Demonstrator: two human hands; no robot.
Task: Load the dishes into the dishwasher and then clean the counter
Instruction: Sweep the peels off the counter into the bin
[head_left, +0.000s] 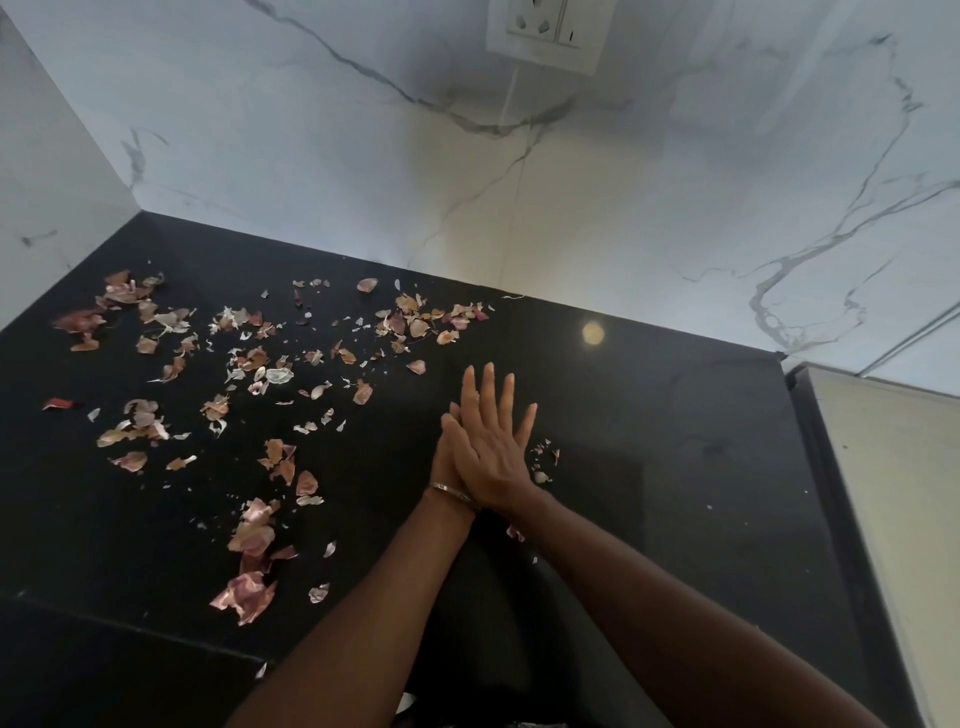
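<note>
Peels (249, 395) on counter (675, 467), left of hands (483, 447)

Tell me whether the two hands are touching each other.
Touching. The head view shows the right hand laid flat over the left hand, palms pressed together with fingers straight, above the black counter beside the scattered onion peels.

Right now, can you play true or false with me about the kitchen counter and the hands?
1. The counter is black. True.
2. The onion peels are all swept into one neat pile. False: they lie scattered, mostly over the left side of the counter.
3. The right hand lies flat over the left hand, fingers straight. True.
4. A hand is holding a sponge. False: neither hand holds anything.
5. There is a bracelet on the left wrist. True.
6. The wall socket has a plug in it. False: its holes are bare.
</note>
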